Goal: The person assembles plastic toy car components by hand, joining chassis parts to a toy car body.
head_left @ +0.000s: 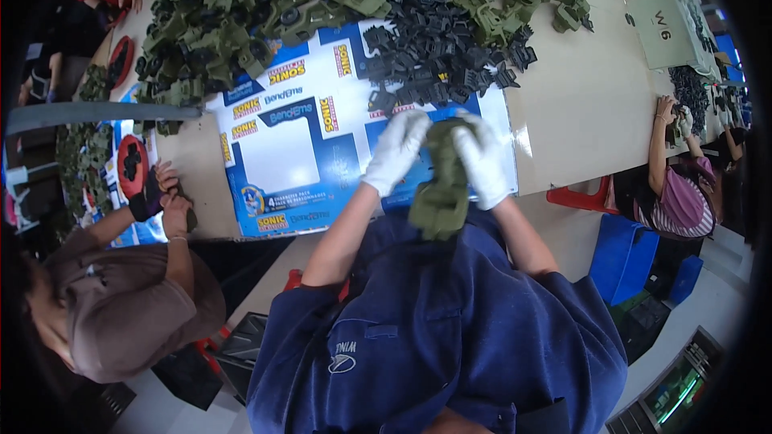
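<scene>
An olive-green toy vehicle body [442, 205] stands on end close in front of my chest, slightly blurred. My right hand [485, 165], in a white glove, is closed around its right side. On the other side, my white-gloved left hand [398, 153] has its fingers bent together beside the vehicle's upper end, at the near edge of a heap of small black plastic parts [438, 44]. Whatever its fingertips hold is too small or hidden to make out. Under both hands lies a blue and white printed sheet [277, 157].
Loose olive-green vehicle parts [217, 32] are heaped along the far side of the table. At left, a co-worker's hands [169, 201] hold a green piece near a red tray [133, 167]. A metal bar [104, 115] crosses there. A pale green box [667, 24] stands far right.
</scene>
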`<state>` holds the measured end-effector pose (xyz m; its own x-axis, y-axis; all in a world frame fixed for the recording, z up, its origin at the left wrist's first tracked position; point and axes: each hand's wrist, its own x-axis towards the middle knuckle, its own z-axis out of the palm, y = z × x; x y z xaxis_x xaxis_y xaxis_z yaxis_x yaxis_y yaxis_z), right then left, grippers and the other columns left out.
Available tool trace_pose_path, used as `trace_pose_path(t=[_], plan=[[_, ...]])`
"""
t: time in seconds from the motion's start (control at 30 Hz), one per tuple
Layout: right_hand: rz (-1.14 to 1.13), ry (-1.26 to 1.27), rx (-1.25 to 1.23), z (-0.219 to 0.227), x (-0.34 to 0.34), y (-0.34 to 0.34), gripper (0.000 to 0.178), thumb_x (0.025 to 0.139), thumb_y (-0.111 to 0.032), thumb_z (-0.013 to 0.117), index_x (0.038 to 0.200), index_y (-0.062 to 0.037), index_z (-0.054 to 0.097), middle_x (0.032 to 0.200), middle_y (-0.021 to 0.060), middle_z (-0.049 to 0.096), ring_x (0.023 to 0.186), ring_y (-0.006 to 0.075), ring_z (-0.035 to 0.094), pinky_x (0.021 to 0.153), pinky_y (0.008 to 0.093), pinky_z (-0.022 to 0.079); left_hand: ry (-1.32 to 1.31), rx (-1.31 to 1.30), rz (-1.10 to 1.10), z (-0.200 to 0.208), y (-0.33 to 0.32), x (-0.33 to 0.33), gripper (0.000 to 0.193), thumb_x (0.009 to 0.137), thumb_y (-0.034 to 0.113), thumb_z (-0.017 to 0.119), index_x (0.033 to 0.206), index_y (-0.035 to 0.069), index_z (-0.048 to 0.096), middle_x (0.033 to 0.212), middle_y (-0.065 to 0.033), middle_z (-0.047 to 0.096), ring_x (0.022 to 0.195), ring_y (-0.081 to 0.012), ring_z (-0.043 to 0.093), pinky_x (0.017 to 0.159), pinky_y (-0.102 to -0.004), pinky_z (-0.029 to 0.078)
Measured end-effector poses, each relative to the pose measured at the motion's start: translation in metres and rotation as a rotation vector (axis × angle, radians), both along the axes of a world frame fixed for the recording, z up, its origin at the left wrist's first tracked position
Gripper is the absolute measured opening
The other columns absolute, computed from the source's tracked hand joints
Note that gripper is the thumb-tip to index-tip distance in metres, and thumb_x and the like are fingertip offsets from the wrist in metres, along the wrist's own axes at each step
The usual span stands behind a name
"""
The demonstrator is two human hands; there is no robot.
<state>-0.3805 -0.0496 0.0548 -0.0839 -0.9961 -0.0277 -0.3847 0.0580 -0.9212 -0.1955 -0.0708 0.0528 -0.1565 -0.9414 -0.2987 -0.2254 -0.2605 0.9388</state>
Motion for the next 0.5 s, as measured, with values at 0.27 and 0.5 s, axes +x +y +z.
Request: trace_pose_path(t=[0.27,0.5], plan=[[-0.675,0.424,-0.136,-0.015,-0.161,-0.044,0.062,0.091,-0.024,0.070,0.140,0.0038,0.044,0.141,0.0244,0.046,0.132,0.0307,0.045,0.111,0.0386,0.036,-1.176,-0.789,0.377,-0.012,-0.229,0.072,0.048,0.079,0.018,0.065,0.125,0.012,0.050,0.120,-0.0136,0.055,0.112,-0.0330,0.055,0.091,-0.0487,0.046],[0.161,0.374,-0.158,-0.030,-0.013,-0.041,0.034,0.086,-0.028,0.068,0.113,-0.0074,0.067,0.110,0.0141,0.069,0.098,0.0316,0.067,0.087,0.0391,0.053,-0.791,0.188,0.696,-0.009,-0.322,0.064,0.127,0.061,0.049,0.087,0.151,-0.001,0.011,0.146,-0.0226,0.034,0.121,-0.0350,0.056,0.100,-0.0445,0.048]])
